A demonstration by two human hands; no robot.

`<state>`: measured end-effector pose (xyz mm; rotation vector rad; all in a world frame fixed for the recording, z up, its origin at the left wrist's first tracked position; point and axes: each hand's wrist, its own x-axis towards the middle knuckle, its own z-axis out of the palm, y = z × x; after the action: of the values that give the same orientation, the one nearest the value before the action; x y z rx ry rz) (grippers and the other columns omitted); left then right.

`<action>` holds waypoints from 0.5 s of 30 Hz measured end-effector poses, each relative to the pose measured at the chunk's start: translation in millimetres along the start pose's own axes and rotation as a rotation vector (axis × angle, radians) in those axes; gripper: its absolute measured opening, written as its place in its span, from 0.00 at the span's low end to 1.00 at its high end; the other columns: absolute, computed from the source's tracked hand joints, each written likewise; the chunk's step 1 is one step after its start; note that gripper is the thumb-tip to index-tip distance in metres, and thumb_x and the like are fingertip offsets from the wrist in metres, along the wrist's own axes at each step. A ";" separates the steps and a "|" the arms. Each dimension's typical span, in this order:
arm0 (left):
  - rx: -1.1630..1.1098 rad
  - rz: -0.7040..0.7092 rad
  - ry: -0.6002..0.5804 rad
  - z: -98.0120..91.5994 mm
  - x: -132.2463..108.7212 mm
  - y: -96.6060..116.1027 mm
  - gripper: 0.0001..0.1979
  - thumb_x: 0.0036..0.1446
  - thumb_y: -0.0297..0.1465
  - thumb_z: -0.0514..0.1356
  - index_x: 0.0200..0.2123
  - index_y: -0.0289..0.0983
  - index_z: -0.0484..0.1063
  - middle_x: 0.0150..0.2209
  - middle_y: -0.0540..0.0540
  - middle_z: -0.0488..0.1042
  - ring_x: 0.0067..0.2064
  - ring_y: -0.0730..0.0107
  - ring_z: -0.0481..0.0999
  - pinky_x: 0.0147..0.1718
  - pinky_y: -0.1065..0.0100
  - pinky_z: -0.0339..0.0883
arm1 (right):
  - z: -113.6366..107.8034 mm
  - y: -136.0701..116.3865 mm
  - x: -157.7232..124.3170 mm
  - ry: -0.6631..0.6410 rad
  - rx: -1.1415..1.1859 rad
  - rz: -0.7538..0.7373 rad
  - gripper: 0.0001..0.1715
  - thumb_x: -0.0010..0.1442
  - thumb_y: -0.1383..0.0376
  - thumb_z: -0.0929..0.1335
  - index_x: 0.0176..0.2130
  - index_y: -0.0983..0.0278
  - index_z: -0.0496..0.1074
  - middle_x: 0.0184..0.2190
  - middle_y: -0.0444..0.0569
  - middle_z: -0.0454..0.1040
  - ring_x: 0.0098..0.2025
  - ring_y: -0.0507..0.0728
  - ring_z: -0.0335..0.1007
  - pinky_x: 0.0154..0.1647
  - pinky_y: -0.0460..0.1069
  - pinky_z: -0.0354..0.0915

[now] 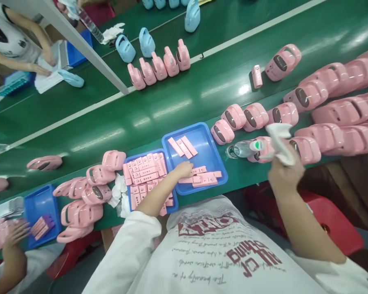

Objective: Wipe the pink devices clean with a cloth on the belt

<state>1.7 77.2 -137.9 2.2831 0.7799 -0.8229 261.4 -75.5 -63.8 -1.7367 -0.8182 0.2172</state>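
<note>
Pink strips (213, 178) are seen in the blue tray (207, 147) under the left hand (185, 170) — whether pinched by its fingers cannot be told — and, with a white cloth (280, 139) finger-pinched in the right hand (285, 173), the nearby bottle (243, 150) could be knocked by a wide sweep.

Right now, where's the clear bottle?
In the head view, the clear bottle is right of centre, beside the pink housings, between the blue tray under your left hand and your right hand with the white cloth.
</note>
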 end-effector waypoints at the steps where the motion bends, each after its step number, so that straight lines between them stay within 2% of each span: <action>1: -0.013 -0.015 -0.011 -2.4 -0.5 1.0 0.17 0.53 0.31 0.60 0.46 0.31 0.71 0.47 0.35 0.73 0.49 0.55 0.73 0.46 0.63 0.67 | 6.3 -0.2 7.3 -0.132 -0.102 -0.147 0.19 0.59 0.60 0.65 0.49 0.63 0.72 0.52 0.53 0.72 0.59 0.62 0.65 0.64 0.61 0.57; 3: -0.052 -0.051 -0.020 -5.8 -1.9 4.0 0.18 0.48 0.29 0.62 0.44 0.30 0.71 0.46 0.33 0.73 0.48 0.52 0.74 0.45 0.61 0.67 | 19.2 3.3 16.1 -0.324 -0.246 -0.337 0.18 0.60 0.61 0.64 0.48 0.63 0.73 0.52 0.56 0.72 0.59 0.63 0.64 0.64 0.61 0.57; 5: -0.114 -0.083 -0.011 -7.3 -3.5 6.1 0.21 0.43 0.27 0.63 0.44 0.30 0.71 0.44 0.33 0.74 0.46 0.49 0.74 0.43 0.60 0.67 | 29.0 12.1 20.2 -0.359 -0.325 -0.360 0.17 0.60 0.60 0.63 0.46 0.64 0.73 0.51 0.58 0.73 0.58 0.62 0.66 0.63 0.61 0.58; 10: -0.371 -0.122 0.101 -8.0 -19.0 2.9 0.21 0.39 0.26 0.63 0.42 0.32 0.71 0.43 0.36 0.75 0.45 0.50 0.74 0.44 0.58 0.67 | 35.1 35.7 31.3 -0.174 -0.248 -0.333 0.17 0.59 0.56 0.63 0.42 0.65 0.71 0.47 0.63 0.73 0.52 0.64 0.70 0.56 0.61 0.64; 13: -0.590 -0.119 0.242 -8.4 -46.5 6.2 0.22 0.46 0.30 0.59 0.46 0.30 0.68 0.46 0.34 0.73 0.46 0.54 0.74 0.44 0.60 0.68 | 24.6 36.2 43.5 -0.028 -0.170 -0.375 0.17 0.60 0.56 0.64 0.41 0.66 0.71 0.43 0.63 0.74 0.50 0.64 0.71 0.54 0.60 0.65; 15: -0.735 -0.097 0.346 -8.2 -70.3 16.8 0.25 0.53 0.35 0.54 0.53 0.29 0.62 0.49 0.33 0.71 0.47 0.59 0.74 0.43 0.63 0.68 | 12.3 33.6 54.0 0.119 -0.155 -0.312 0.22 0.59 0.53 0.64 0.43 0.69 0.71 0.43 0.65 0.74 0.50 0.66 0.71 0.54 0.62 0.64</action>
<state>-28.7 49.2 -78.1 1.7329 1.1276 -0.1159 308.5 -36.2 -84.3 -1.7189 -1.0254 -0.1614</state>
